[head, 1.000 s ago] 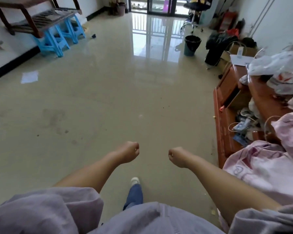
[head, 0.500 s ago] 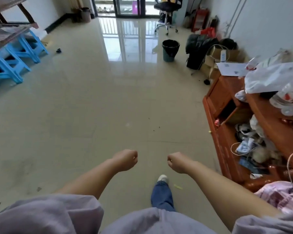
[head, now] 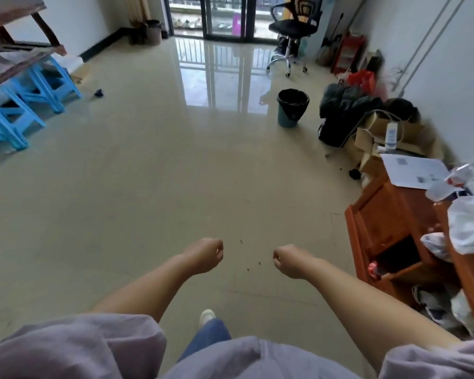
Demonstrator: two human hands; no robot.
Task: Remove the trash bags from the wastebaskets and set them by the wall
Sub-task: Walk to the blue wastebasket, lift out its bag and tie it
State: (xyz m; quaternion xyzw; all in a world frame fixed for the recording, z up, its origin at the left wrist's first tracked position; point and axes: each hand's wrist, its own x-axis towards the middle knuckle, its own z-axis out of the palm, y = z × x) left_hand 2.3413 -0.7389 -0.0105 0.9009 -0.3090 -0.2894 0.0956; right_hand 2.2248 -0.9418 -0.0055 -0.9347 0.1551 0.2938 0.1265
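Observation:
A teal wastebasket (head: 290, 116) lined with a black trash bag (head: 293, 96) stands on the floor ahead and to the right, far beyond my reach. A second, dark wastebasket (head: 153, 32) sits in the far left corner by the balcony door. My left hand (head: 204, 254) and my right hand (head: 290, 260) are held out low in front of me, both closed into fists with nothing in them. One foot (head: 206, 316) shows below them.
A red-brown wooden cabinet (head: 389, 228) piled with papers and plastic bags runs along the right. Black bags and cardboard boxes (head: 378, 129) lie by the right wall. Blue stools (head: 25, 99) and a wooden rack stand left. A black office chair (head: 293, 31) is near the door.
I have walked forward and the view has lifted toward the balcony door. The teal wastebasket is nearer and larger. Both fists stay closed and hold nothing.

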